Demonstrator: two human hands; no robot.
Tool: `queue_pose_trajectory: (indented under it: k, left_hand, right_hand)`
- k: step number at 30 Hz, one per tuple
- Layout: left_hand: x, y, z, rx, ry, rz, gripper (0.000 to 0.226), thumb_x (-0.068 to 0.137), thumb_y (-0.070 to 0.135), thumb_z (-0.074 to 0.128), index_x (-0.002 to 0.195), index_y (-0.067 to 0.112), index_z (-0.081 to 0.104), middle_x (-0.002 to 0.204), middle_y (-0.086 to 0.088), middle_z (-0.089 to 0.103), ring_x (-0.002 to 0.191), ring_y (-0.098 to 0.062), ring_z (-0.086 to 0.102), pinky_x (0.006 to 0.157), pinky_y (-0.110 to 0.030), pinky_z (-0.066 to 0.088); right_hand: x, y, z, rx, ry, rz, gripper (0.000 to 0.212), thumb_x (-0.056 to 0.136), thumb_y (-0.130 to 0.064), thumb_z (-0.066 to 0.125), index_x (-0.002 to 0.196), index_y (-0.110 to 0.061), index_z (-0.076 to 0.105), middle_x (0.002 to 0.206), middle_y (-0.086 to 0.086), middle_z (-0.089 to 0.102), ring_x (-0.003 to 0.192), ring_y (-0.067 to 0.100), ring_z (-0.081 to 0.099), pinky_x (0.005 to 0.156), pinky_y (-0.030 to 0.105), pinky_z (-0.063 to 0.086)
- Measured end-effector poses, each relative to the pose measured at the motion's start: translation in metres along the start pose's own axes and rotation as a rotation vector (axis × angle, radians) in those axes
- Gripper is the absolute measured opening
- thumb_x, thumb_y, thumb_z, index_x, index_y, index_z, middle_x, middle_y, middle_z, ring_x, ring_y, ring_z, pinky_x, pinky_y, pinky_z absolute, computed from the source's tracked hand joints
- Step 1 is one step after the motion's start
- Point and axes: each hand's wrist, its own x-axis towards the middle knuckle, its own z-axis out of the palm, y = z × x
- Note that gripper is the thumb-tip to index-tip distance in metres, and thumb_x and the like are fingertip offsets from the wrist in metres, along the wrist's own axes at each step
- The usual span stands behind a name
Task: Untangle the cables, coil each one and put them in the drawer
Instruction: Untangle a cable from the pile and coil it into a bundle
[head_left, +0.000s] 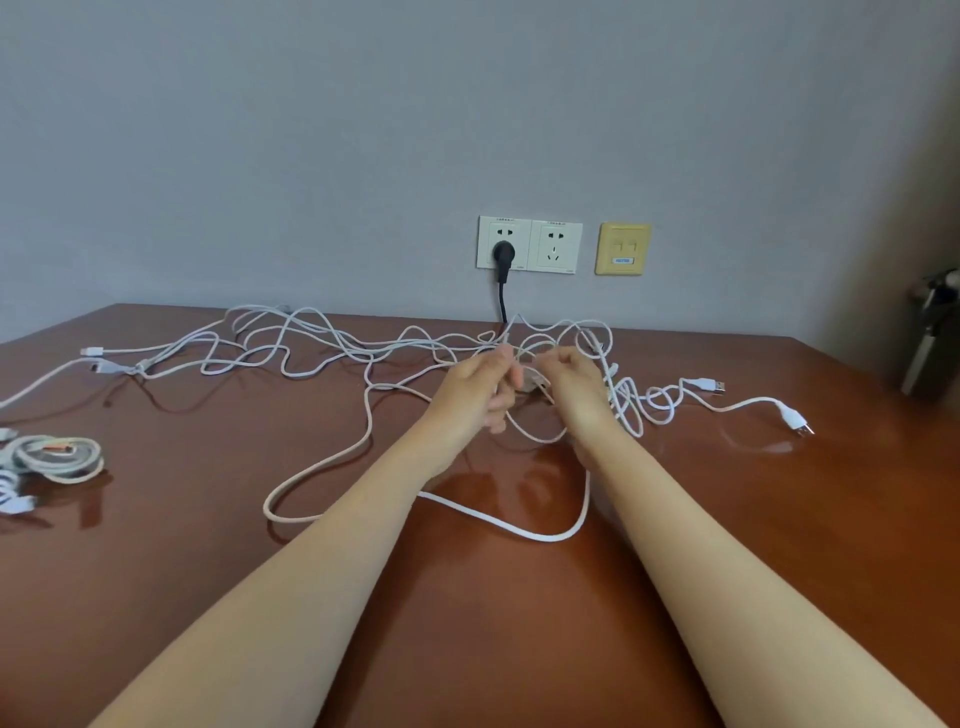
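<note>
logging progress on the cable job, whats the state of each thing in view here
white cables, tangled, spread over the table
coiled cable, wound up, at table's left edge
left hand, pinching a strand of white cables
right hand, pinching a strand of white cables
black plug, plugged into left socket
right socket, empty

Likely an office or study: a glossy reddish-brown tabletop (208, 597) stands against a plain grey wall (311, 130) bearing twin power sockets (530, 244) and a yellowed network jack plate (623, 249).
</note>
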Motion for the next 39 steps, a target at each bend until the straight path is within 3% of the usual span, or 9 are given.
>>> queue_pose_trajectory:
  k: [4, 6, 12, 15, 19, 23, 26, 32, 39]
  left_hand:
    - [-0.002, 0.014, -0.012, -0.235, -0.135, -0.120, 0.040, 0.101, 0.032, 0.028, 0.066, 0.016, 0.037, 0.046, 0.006, 0.034, 0.031, -0.004, 0.019, 0.036, -0.014, 0.018]
    - [-0.004, 0.022, -0.014, -0.291, -0.223, -0.165, 0.040, 0.101, 0.031, 0.027, 0.065, 0.018, 0.035, 0.046, 0.008, 0.035, 0.029, -0.003, 0.020, 0.034, -0.014, 0.019]
    - [0.004, 0.022, -0.017, -0.432, 0.073, -0.109, 0.039, 0.101, 0.029, 0.031, 0.066, 0.016, 0.042, 0.053, 0.006, 0.043, 0.044, -0.007, 0.043, 0.043, -0.017, 0.038]
    - [0.009, 0.015, -0.032, -0.504, 0.258, -0.102, 0.036, 0.100, 0.031, 0.033, 0.072, 0.018, 0.052, 0.075, 0.004, 0.052, 0.072, -0.009, 0.052, 0.067, -0.022, 0.041]
    - [0.006, 0.013, -0.039, -0.718, 0.189, -0.125, 0.038, 0.101, 0.034, 0.029, 0.081, 0.017, 0.056, 0.095, -0.003, 0.065, 0.089, -0.018, 0.063, 0.078, -0.031, 0.047]
    - [0.003, 0.011, -0.033, -0.653, 0.221, -0.155, 0.038, 0.102, 0.035, 0.027, 0.083, 0.017, 0.055, 0.086, 0.002, 0.067, 0.059, -0.012, 0.062, 0.062, -0.026, 0.049]
    - [0.006, 0.010, -0.029, -0.620, 0.292, -0.163, 0.041, 0.102, 0.039, 0.026, 0.082, 0.017, 0.053, 0.071, 0.004, 0.054, 0.035, -0.006, 0.034, 0.038, -0.014, 0.028]
    - [0.010, 0.008, -0.035, -0.515, 0.308, -0.186, 0.042, 0.102, 0.040, 0.022, 0.083, 0.015, 0.050, 0.055, 0.004, 0.040, 0.028, -0.003, 0.018, 0.029, -0.013, 0.014]
    - [0.012, 0.005, -0.044, -0.496, 0.350, -0.252, 0.042, 0.102, 0.040, 0.022, 0.080, 0.015, 0.047, 0.041, 0.007, 0.031, 0.027, -0.003, 0.016, 0.028, -0.013, 0.013]
  right_hand:
    - [0.002, 0.013, 0.003, -0.201, -0.116, -0.300, 0.047, 0.081, 0.002, 0.058, 0.121, -0.020, 0.050, 0.101, -0.014, 0.053, 0.086, -0.014, 0.052, 0.070, -0.002, 0.037]
    - [-0.001, 0.015, 0.006, -0.194, -0.209, -0.372, 0.043, 0.083, 0.001, 0.057, 0.111, -0.031, 0.051, 0.104, -0.010, 0.057, 0.095, -0.005, 0.055, 0.079, 0.004, 0.040]
    - [-0.006, 0.012, 0.016, 0.147, -0.330, -0.117, 0.029, 0.099, -0.004, 0.035, 0.082, -0.015, 0.056, 0.048, -0.006, 0.056, 0.044, 0.003, 0.054, 0.049, 0.017, 0.048]
    - [-0.006, 0.014, 0.017, 0.126, -0.350, -0.033, 0.029, 0.101, -0.008, 0.032, 0.086, -0.015, 0.056, 0.050, -0.001, 0.038, 0.035, 0.004, 0.034, 0.035, 0.016, 0.033]
    - [-0.016, 0.008, 0.026, -0.033, -0.521, 0.109, 0.028, 0.103, -0.016, 0.029, 0.087, -0.016, 0.052, 0.040, -0.012, 0.026, 0.033, 0.002, 0.021, 0.034, 0.012, 0.023]
    - [-0.026, -0.001, 0.026, -0.210, -0.630, 0.153, 0.028, 0.103, -0.023, 0.032, 0.086, -0.016, 0.054, 0.041, -0.009, 0.025, 0.033, 0.004, 0.020, 0.034, 0.013, 0.025]
    - [-0.030, -0.008, 0.024, -0.390, -0.700, 0.134, 0.032, 0.102, -0.032, 0.031, 0.095, -0.016, 0.058, 0.048, -0.005, 0.029, 0.029, 0.002, 0.023, 0.032, 0.012, 0.023]
    - [-0.033, -0.019, 0.023, -0.715, -0.653, -0.213, 0.016, 0.092, -0.023, 0.055, 0.085, -0.012, 0.063, 0.062, -0.003, 0.045, 0.053, 0.007, 0.040, 0.047, 0.013, 0.032]
    - [-0.029, -0.026, 0.006, -0.542, -0.598, -0.300, 0.008, 0.085, -0.018, 0.066, 0.080, -0.017, 0.072, 0.043, -0.013, 0.039, 0.043, 0.003, 0.037, 0.049, 0.012, 0.030]
